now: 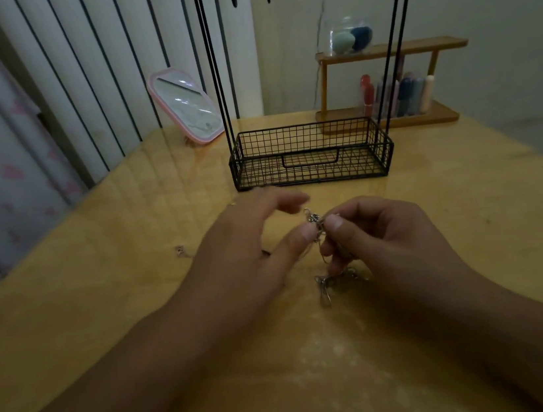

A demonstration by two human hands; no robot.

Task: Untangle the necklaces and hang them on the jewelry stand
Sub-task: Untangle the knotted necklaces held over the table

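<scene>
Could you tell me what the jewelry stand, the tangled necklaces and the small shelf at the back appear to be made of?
The jewelry stand looks like thin metal wire with a matte black coating: an open grid basket and slim rods. The necklaces, pinched by the left hand and the right hand, seem to be silvery metal, glinting faintly. The shelf appears to be varnished wood, warm brown with a smooth sheen.

black jewelry stand [312, 155], seemingly silver necklaces [316, 231], pink mirror [185, 108]
</scene>
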